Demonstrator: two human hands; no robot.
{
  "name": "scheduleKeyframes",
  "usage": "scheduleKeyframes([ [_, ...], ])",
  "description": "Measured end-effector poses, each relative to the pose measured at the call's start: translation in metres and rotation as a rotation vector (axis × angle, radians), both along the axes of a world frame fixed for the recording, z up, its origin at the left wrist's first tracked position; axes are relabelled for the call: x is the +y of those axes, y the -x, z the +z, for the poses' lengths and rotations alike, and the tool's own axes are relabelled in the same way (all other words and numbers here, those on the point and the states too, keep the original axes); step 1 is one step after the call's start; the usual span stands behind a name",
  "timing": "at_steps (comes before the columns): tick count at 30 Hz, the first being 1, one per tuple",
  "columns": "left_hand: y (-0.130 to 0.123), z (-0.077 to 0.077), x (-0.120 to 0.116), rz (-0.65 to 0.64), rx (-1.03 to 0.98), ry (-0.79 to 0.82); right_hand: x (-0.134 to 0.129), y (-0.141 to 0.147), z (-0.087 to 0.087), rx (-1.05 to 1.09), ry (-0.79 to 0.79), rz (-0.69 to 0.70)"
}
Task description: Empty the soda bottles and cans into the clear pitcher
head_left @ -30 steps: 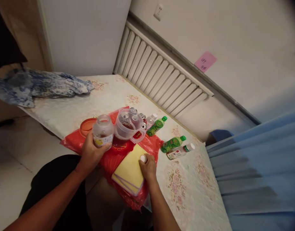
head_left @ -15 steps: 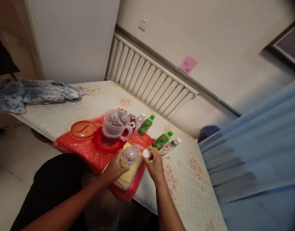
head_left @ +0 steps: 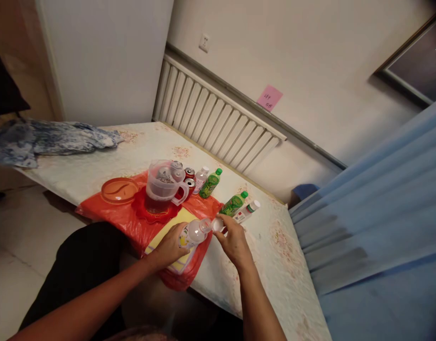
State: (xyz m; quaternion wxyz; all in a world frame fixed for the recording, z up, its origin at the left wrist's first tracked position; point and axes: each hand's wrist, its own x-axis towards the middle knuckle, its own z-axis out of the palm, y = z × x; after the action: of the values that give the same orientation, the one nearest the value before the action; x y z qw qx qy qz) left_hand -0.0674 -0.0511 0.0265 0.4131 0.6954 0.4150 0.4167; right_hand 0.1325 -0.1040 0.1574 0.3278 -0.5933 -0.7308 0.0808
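My left hand (head_left: 171,246) is wrapped round a clear plastic bottle (head_left: 196,231) with a lemon-patterned label. The bottle leans to the right and its open mouth faces my right hand (head_left: 235,237). Between the thumb and fingers of that hand is a white bottle cap (head_left: 218,224), close beside the mouth. Under the bottle lies a folded yellow cloth (head_left: 157,239) on a red plastic bag (head_left: 114,215). A clear jug (head_left: 164,187) with dark liquid stands on a red scalloped dish (head_left: 139,208), behind my left hand.
An orange lid (head_left: 119,190) lies left of the jug. Behind the jug stand drink cans (head_left: 190,183), a white-capped bottle (head_left: 201,180) and a green bottle (head_left: 210,183). Another green bottle (head_left: 234,204) and a white bottle (head_left: 246,211) stand farther right. A blue curtain (head_left: 367,213) hangs at the right.
The cap in my right hand has come closer to the bottle's mouth. The bottle now tilts further right. The whole view has shifted slightly.
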Motion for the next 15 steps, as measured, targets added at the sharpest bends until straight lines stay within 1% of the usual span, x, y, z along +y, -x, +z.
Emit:
scheduleKeyframes([
  [4,-0.0017,-0.0042,-0.0004,0.0,0.017,-0.05,-0.0028,-0.0029,0.0,0.064,0.038,0.001],
  [7,-0.0038,-0.0065,-0.0004,-0.01,0.042,-0.088,-0.005,-0.0051,0.0014,0.066,0.035,0.046],
  [11,-0.0065,-0.0039,-0.0019,-0.029,0.055,-0.117,-0.008,-0.0069,0.0051,0.025,0.04,0.105],
  [15,-0.0083,-0.0003,-0.0033,-0.042,0.081,-0.116,-0.0104,-0.0061,0.0081,-0.045,0.046,0.13],
])
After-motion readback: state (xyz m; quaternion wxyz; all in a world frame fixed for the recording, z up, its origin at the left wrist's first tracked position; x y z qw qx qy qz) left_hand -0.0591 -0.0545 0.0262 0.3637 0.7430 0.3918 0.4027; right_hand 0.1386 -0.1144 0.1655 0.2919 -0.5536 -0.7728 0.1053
